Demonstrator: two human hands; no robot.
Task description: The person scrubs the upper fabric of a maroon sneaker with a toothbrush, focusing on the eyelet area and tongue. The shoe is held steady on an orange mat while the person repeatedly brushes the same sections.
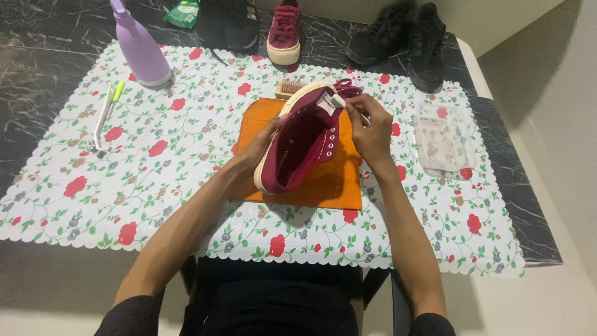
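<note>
I see the left hand (pixel 260 144) cupping a maroon shoe (pixel 303 142) tilted over an orange cloth (pixel 323 183). The right hand (pixel 371 134) pinches its lace (pixel 346 89) near the tongue. A purple bottle (pixel 140 48) stands on the surface (pixel 155 186), far left; a white brush (pixel 102 118) lies nearby.

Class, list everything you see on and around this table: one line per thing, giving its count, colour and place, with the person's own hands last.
maroon sneaker: 1, maroon with cream sole, held over the cloth
orange cloth: 1, orange, mat centre
floral mat: 1, white with red flowers, covering the table
bottle: 1, lilac, mat's far left
thin brush: 1, white and green, left
wooden brush: 1, tan, behind the cloth
clear container: 1, transparent, right
second maroon sneaker: 1, far edge
black shoes: 2, far right
green packet: 1, far left
left hand: under the sneaker
right hand: at the laces
</note>
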